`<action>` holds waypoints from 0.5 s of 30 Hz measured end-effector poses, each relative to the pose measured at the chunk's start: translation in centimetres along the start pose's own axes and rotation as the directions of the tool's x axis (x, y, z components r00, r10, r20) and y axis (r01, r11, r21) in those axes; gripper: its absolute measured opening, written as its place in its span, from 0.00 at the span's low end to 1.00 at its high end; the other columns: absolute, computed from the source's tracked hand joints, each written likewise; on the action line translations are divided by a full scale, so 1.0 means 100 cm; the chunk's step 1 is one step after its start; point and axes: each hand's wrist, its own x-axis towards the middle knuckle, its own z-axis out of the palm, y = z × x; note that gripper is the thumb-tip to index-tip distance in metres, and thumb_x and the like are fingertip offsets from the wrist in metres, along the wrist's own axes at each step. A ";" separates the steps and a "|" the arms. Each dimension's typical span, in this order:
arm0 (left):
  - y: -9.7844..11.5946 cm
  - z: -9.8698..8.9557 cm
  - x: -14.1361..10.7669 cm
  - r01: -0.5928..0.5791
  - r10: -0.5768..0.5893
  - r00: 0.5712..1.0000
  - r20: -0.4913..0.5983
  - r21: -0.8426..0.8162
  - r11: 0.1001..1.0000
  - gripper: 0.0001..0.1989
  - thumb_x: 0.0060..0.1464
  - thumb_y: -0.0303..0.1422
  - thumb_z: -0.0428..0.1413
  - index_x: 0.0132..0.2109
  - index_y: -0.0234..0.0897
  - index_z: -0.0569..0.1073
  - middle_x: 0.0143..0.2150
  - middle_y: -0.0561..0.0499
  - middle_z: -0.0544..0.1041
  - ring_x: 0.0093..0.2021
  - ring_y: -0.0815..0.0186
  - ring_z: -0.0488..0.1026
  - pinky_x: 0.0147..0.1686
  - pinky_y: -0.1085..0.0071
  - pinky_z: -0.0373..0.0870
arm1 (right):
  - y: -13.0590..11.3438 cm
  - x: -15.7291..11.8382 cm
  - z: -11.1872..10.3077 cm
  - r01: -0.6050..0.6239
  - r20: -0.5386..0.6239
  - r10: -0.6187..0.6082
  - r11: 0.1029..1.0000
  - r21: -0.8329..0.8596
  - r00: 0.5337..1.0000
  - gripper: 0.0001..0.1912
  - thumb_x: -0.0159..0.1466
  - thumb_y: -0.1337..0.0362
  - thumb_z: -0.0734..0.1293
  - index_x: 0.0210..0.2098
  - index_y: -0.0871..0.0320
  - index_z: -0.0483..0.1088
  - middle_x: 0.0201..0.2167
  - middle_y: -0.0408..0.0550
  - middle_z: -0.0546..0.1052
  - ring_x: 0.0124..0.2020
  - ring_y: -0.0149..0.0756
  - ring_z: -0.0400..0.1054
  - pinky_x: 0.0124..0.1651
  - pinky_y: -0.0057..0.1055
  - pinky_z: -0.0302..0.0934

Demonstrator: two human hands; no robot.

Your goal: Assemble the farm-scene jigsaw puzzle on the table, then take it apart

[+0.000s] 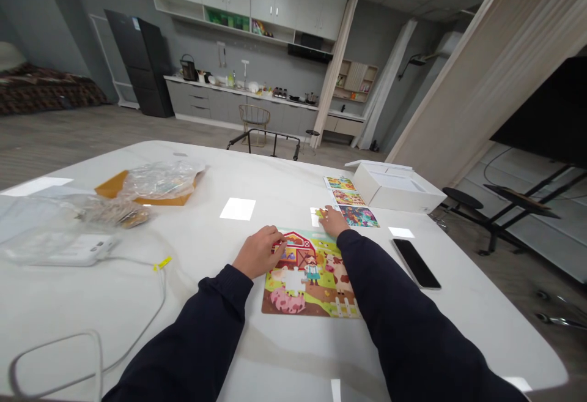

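Note:
A farm-scene jigsaw puzzle point(321, 295) lies on the white table, showing a red barn, a farmer, a cow and a pink pig. White shows through a gap left of the farmer. My left hand point(262, 251) rests at the puzzle's upper left edge, its bent fingers touching the barn part and gripping nothing I can see. Beyond the top edge, my right hand point(334, 221) has its fingers closed on a small yellow-green puzzle piece point(320, 213), partly covered by the fingertips. My right forearm hides the puzzle's right side.
Picture cards point(360, 216) lie beside an open white box point(394, 186). A black phone point(416, 263) is at the right. To the left are an orange envelope point(110, 186) under clear plastic point(160, 178), a bagged bundle point(121, 211), a white power bank point(87, 248) and its cable point(158, 310).

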 end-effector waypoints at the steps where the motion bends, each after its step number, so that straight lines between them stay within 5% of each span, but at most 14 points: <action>1: 0.000 0.000 0.000 0.000 0.000 1.000 -0.008 -0.007 1.000 0.09 0.67 0.34 0.52 0.42 0.40 0.77 0.40 0.48 0.77 0.44 0.61 0.74 0.45 0.66 0.72 | 0.001 0.004 0.001 -0.027 -0.012 0.027 1.000 -0.011 1.000 0.22 0.60 0.71 0.70 0.55 0.62 0.69 0.49 0.63 0.79 0.55 0.52 0.71 0.59 0.46 0.63; 9: 0.001 0.000 0.000 0.001 -0.001 1.000 -0.014 -0.009 1.000 0.09 0.67 0.35 0.52 0.42 0.40 0.77 0.40 0.47 0.77 0.45 0.61 0.74 0.44 0.66 0.71 | 0.011 0.001 -0.003 -0.031 -0.060 0.034 0.999 0.036 0.998 0.19 0.62 0.69 0.69 0.51 0.58 0.64 0.43 0.55 0.79 0.46 0.45 0.73 0.51 0.38 0.62; 15: 0.002 0.000 0.000 -0.002 0.002 1.000 -0.009 -0.008 1.000 0.09 0.67 0.34 0.52 0.42 0.39 0.77 0.40 0.47 0.77 0.44 0.61 0.74 0.44 0.66 0.71 | -0.005 -0.013 -0.031 0.051 -0.157 -0.019 0.978 0.202 0.987 0.22 0.65 0.60 0.67 0.55 0.59 0.61 0.44 0.56 0.79 0.45 0.43 0.75 0.50 0.39 0.67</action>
